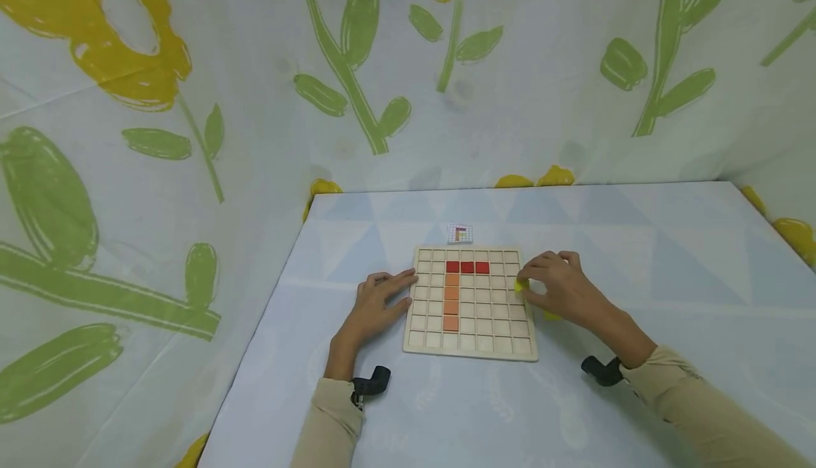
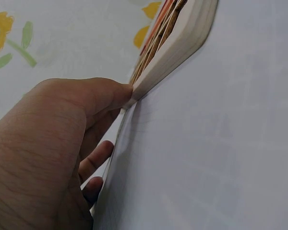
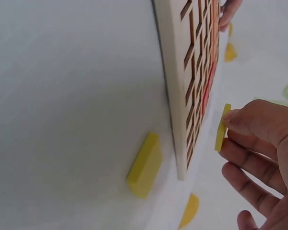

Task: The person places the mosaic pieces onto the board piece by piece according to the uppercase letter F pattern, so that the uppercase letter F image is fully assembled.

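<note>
A wooden grid board [image 1: 491, 346] lies on the table, with red square tiles [image 1: 467, 267] in a short row and orange square tiles [image 1: 451, 293] in a column below its left end. My left hand [image 1: 376, 305] touches the board's left edge with its fingers fairly straight; the left wrist view shows the thumb against that edge. Over the board's right edge, my right hand [image 1: 561, 287] pinches a yellow tile [image 3: 222, 128] between thumb and fingers. A second yellow tile [image 3: 146, 166] rests on the table beside the board, mostly hidden beneath the right hand in the head view.
A small printed card [image 1: 460, 234] with a coloured grid pattern lies just behind the board. The table [image 1: 395, 411] has a pale cover with blue triangles. Flower-printed cloth [image 1: 255, 100] hangs behind and to the left of it.
</note>
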Demonstrator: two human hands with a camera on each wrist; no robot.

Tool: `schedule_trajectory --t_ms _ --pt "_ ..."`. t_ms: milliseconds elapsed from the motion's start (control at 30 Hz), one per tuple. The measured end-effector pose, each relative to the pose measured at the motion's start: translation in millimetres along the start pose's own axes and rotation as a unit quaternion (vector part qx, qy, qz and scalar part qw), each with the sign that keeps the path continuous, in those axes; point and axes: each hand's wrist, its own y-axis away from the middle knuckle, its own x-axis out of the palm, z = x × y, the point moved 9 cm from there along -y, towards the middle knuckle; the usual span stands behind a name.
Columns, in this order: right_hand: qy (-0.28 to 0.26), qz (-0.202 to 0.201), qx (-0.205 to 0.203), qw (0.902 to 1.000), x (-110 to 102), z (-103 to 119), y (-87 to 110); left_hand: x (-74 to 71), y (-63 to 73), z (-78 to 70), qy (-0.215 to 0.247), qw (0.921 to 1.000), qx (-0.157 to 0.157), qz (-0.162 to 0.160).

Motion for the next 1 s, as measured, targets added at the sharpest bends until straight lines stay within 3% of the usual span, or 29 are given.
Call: schedule_trajectory --t_ms 567,1000 --pt "-0.031 0.003 -0.050 0.9983 9 31 -24.4 0.2 0.0 0.8 -0.003 1.0000 0.001 0.003" --pt "-0.027 0.007 -0.059 0.9979 22 50 -40.4 -0.3 -0.1 0.7 -0.007 0.9999 -0.007 0.010"
